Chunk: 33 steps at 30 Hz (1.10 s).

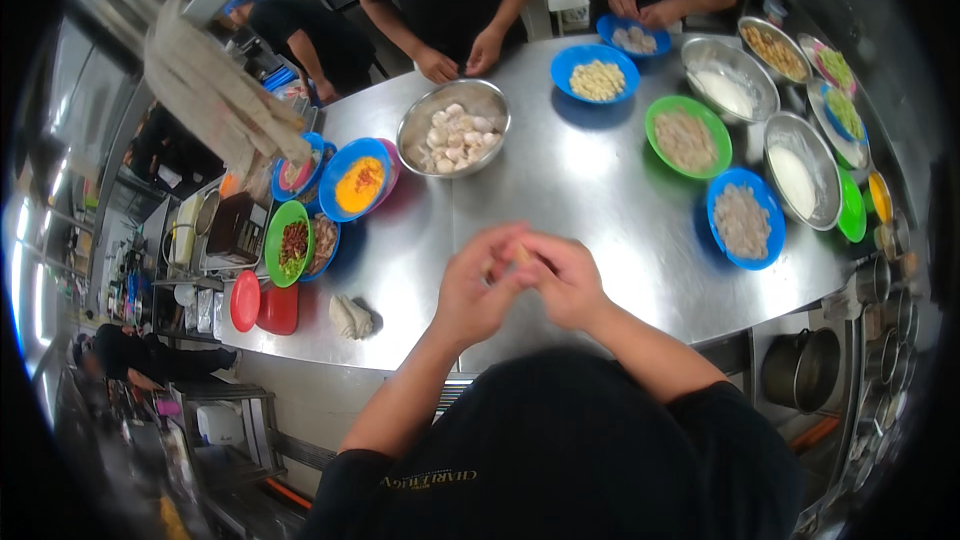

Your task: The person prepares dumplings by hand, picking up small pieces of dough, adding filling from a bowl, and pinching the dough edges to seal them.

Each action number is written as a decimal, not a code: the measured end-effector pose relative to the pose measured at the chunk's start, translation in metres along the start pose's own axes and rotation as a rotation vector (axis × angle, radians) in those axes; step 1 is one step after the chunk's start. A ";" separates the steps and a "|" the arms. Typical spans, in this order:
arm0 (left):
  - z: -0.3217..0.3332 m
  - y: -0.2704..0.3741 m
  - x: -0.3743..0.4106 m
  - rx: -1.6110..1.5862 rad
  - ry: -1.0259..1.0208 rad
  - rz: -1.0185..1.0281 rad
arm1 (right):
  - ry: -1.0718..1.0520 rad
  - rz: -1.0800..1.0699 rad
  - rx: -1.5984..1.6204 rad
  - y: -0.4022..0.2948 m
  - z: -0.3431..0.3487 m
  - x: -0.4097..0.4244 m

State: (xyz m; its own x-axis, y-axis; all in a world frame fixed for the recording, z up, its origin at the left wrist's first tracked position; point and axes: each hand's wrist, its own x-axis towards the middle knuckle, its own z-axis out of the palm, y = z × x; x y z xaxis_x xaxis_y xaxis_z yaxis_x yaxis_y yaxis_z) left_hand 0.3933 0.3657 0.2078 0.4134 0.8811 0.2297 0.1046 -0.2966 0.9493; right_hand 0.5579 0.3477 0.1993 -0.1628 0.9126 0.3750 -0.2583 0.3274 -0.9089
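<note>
My left hand (pixel 480 289) and my right hand (pixel 566 281) meet above the steel worktable (pixel 525 202), fingertips together. Between them shows a small yellowish piece (pixel 523 253), mostly hidden by the fingers and too small to name surely. Ahead of my hands stands a steel bowl (pixel 417 114) of whitish garlic (pixel 459 136). Beyond, to the right, a blue bowl (pixel 562 66) holds pale peeled cloves (pixel 598 80). A crumpled whitish cloth (pixel 349 317) lies left of my left hand, near the table edge.
Co-workers' hands (pixel 461 60) work across the table. At left are a blue bowl (pixel 328 178) of yellow food, a green bowl (pixel 274 240) and red dishes (pixel 245 301). Several bowls, including a green one (pixel 656 150) and a blue one (pixel 771 244), crowd the right side.
</note>
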 end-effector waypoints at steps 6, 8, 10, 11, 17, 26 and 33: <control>0.002 0.005 -0.011 -0.166 0.154 -0.066 | -0.011 -0.302 -0.488 -0.004 0.003 0.004; -0.001 0.007 -0.014 -0.078 0.219 -0.142 | -0.029 -0.376 -0.683 0.002 0.002 0.005; -0.007 0.010 -0.017 0.101 0.247 -0.243 | -0.022 -0.422 -0.810 0.010 0.001 0.005; -0.009 0.011 -0.017 0.101 0.217 -0.303 | -0.007 -0.438 -0.844 0.014 0.002 0.005; -0.007 0.003 -0.020 0.316 0.200 -0.204 | -0.137 -0.328 -0.989 0.028 0.004 -0.004; -0.013 -0.019 -0.026 0.456 0.113 -0.261 | -0.160 -0.195 -0.811 0.046 0.007 -0.011; -0.008 -0.023 -0.028 0.075 0.219 -0.400 | -0.065 -0.011 -0.482 0.051 0.004 -0.012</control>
State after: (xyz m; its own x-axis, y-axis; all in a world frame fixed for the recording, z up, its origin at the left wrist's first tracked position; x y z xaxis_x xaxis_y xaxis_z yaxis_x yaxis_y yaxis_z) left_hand 0.3720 0.3507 0.1808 0.1273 0.9864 -0.1037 0.2856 0.0636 0.9562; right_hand 0.5430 0.3522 0.1492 -0.2260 0.8961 0.3819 0.2078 0.4274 -0.8798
